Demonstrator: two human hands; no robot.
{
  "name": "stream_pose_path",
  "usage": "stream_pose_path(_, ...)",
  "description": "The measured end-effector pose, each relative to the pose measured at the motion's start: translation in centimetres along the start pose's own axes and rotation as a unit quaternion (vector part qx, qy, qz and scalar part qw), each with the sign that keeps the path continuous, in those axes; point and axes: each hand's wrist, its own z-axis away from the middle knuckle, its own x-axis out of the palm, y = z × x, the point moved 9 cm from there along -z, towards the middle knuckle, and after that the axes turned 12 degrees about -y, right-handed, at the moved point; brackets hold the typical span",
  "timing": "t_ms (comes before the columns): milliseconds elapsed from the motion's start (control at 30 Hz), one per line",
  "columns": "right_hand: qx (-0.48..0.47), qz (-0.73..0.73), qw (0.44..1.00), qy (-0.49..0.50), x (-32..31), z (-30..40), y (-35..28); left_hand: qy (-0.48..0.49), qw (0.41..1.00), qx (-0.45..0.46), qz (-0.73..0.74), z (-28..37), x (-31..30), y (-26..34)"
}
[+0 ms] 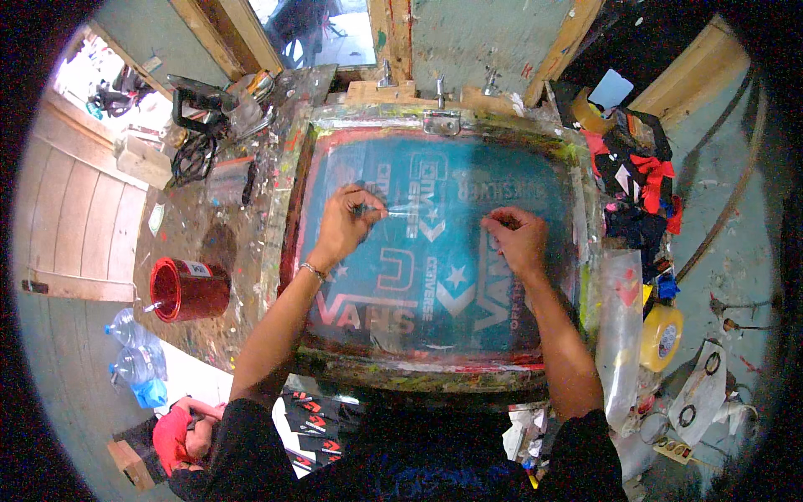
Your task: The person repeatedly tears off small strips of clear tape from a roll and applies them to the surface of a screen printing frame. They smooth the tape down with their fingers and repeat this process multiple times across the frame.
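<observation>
A screen-printing frame (pixel 273 226) with a blue-green mesh (pixel 439 219) lies before me, its stencil showing brand logos and lettering. Over the mesh's left half is my left hand (pixel 351 219), thumb and forefinger pinched on a thin, clear strip (pixel 404 212) that looks like tape or film. The strip's far end is hard to make out. My right hand (pixel 519 235) is over the right half, its fingertips pinched together; whether the strip reaches them I cannot tell. A metal hinge clamp (pixel 441 121) sits on the frame's far edge.
A red paint can (pixel 191 288) stands on the stained table at the left. Cables (pixel 193 157) and tools lie behind it. Tape rolls (pixel 660 339), cloth scraps and a clear plastic sheet (pixel 621 339) are at the right. A person in red (pixel 182 436) is at the lower left.
</observation>
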Motion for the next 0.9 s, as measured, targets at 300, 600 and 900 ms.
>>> stream_pose_path(300,-0.070,0.092,0.992,0.057,-0.2,0.6,-2.7,0.035,0.997,-0.024,-0.071,-0.1,0.2,0.3)
stream_pose_path(600,-0.029,0.098,0.994,0.027,0.0,0.6,-2.4,0.045,0.998,-0.031,0.003,-0.3,0.7,-0.7)
stream_pose_path(900,-0.118,0.186,0.973,0.061,0.5,1.1,-3.7,0.073,0.996,0.016,-0.056,0.3,0.4,0.4)
